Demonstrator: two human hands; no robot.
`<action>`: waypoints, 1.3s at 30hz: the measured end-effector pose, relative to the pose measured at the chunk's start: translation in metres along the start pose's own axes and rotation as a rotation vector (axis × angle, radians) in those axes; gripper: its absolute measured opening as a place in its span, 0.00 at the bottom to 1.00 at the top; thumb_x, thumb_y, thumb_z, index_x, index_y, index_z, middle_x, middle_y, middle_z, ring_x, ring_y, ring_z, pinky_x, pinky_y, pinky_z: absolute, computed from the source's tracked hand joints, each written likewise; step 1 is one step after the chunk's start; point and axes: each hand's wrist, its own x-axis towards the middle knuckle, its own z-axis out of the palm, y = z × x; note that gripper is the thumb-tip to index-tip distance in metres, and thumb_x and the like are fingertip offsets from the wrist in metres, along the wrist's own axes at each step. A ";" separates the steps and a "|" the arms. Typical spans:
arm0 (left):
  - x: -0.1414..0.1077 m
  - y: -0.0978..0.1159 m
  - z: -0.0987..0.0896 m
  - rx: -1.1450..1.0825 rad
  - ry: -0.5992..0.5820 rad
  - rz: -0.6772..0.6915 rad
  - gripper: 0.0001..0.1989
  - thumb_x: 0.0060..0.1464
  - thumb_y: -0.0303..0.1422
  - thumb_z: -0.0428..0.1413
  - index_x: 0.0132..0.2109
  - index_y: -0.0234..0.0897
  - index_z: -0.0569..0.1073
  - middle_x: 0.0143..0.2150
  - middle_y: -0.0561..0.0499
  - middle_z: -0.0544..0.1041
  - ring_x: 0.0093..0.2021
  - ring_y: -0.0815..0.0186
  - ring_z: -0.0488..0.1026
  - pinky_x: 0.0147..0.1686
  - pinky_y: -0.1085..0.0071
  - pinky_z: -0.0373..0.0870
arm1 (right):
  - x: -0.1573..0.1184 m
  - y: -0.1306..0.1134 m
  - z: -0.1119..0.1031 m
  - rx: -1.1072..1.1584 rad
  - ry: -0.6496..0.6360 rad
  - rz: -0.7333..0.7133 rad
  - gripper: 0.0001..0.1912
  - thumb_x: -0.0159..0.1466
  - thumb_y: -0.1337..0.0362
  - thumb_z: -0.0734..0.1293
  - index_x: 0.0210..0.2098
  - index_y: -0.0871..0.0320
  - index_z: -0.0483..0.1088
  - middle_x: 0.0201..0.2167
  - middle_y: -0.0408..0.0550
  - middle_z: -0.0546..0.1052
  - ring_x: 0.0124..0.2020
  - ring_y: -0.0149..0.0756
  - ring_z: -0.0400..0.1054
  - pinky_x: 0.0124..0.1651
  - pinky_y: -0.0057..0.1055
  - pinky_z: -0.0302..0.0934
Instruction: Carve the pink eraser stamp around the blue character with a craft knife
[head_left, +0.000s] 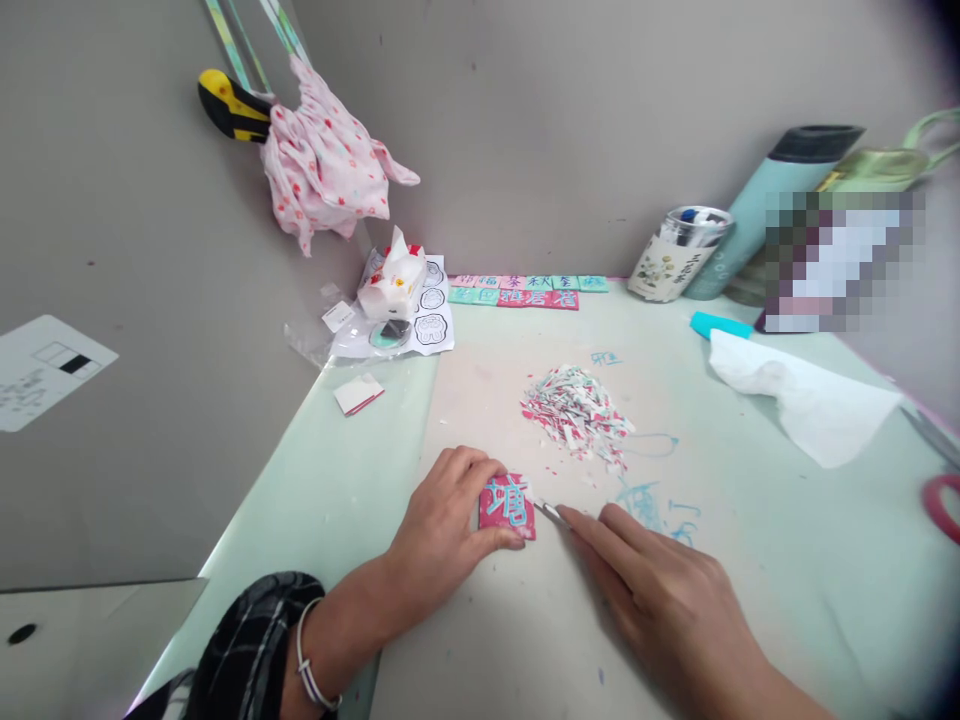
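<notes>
Fingers and thumb of the left hand (441,520) close around the red square (490,518) that I am watching, index side along its far edge, thumb along its near edge, so I count them as clamped on it. The square lies flat to the right of that hand's palm, between its fingertips, its raised blue character facing up. I see no long axis in it to speak of; its sides look about even. Its right side is open, and there I find the relation that matters to me: the slim metal tool (553,514) slants from the right fingers, far and leftward, towards the square's upper right edge. I cannot tell whether the tip touches or sits just beside it. The left hand is the nearer one, already in contact; the right hand (664,590) reaches the square only through the tool, its fingers together in a pinch on the shaft. Beyond both sets of fingertips, farther out and slightly right of the square, I have the heap of shavings (574,412), well apart from either hand
</notes>
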 end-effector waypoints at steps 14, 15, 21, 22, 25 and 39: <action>-0.001 0.000 0.000 -0.008 0.014 0.010 0.24 0.50 0.33 0.70 0.51 0.41 0.70 0.49 0.48 0.72 0.51 0.55 0.69 0.53 0.56 0.70 | 0.005 0.001 0.001 0.027 -0.010 0.023 0.15 0.72 0.67 0.56 0.48 0.57 0.74 0.26 0.41 0.70 0.19 0.26 0.66 0.22 0.26 0.54; -0.001 0.000 0.000 -0.010 0.020 0.012 0.23 0.50 0.33 0.69 0.51 0.41 0.70 0.49 0.48 0.72 0.51 0.55 0.69 0.53 0.56 0.70 | 0.005 0.000 0.001 0.023 -0.004 0.022 0.16 0.72 0.67 0.56 0.48 0.57 0.75 0.25 0.41 0.70 0.19 0.26 0.66 0.22 0.27 0.53; -0.001 -0.002 0.000 -0.003 0.011 0.023 0.24 0.50 0.34 0.70 0.51 0.42 0.70 0.49 0.48 0.72 0.51 0.55 0.70 0.53 0.55 0.70 | 0.007 0.001 0.000 0.018 0.004 0.018 0.16 0.72 0.68 0.56 0.48 0.58 0.75 0.25 0.41 0.71 0.19 0.25 0.65 0.21 0.26 0.53; -0.001 -0.002 0.001 -0.004 0.010 0.027 0.24 0.50 0.34 0.70 0.51 0.42 0.70 0.49 0.48 0.72 0.51 0.55 0.70 0.53 0.55 0.70 | 0.007 0.002 0.000 0.024 0.002 0.019 0.16 0.72 0.68 0.56 0.47 0.58 0.75 0.25 0.41 0.71 0.19 0.25 0.65 0.21 0.26 0.53; -0.001 -0.003 0.001 -0.007 0.012 0.023 0.23 0.51 0.35 0.69 0.51 0.43 0.70 0.49 0.48 0.72 0.51 0.54 0.70 0.53 0.55 0.70 | 0.009 0.003 -0.001 0.061 -0.003 0.015 0.16 0.73 0.67 0.56 0.47 0.58 0.75 0.25 0.40 0.70 0.19 0.25 0.65 0.21 0.25 0.53; -0.001 -0.003 -0.001 -0.006 -0.011 0.015 0.24 0.51 0.34 0.69 0.52 0.42 0.69 0.50 0.48 0.71 0.52 0.54 0.69 0.54 0.54 0.69 | 0.010 0.011 -0.004 0.100 -0.033 -0.006 0.15 0.73 0.65 0.56 0.48 0.58 0.74 0.26 0.42 0.71 0.20 0.25 0.65 0.22 0.24 0.56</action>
